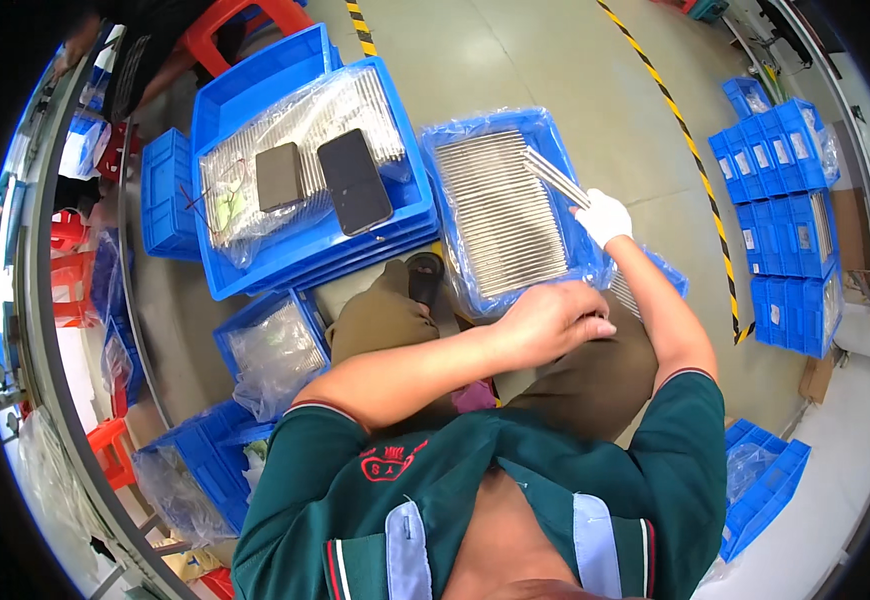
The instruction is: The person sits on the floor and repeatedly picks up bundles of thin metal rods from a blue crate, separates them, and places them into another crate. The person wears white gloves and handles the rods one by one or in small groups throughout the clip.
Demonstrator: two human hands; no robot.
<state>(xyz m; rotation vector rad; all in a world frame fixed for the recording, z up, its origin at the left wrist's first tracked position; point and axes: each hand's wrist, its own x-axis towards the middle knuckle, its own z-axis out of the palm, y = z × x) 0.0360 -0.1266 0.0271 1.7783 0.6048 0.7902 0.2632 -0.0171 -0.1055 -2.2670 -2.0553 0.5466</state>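
Observation:
My right hand, in a white glove, is closed on a few thin silvery metal rods. These slant over the upper right part of a blue bin lined with clear plastic. Inside that bin, many similar rods lie side by side in a column. My left hand is bare, with its fingers curled together, near the bin's lower right corner and above my thigh. Its palm side is hidden, so whatever it may hold does not show.
To the left, stacked blue bins bear plastic-covered rods, a black phone and a dark flat case. A smaller bin stands by my left knee. More blue bins are stacked at right, beyond yellow-black floor tape. Another person is at upper left.

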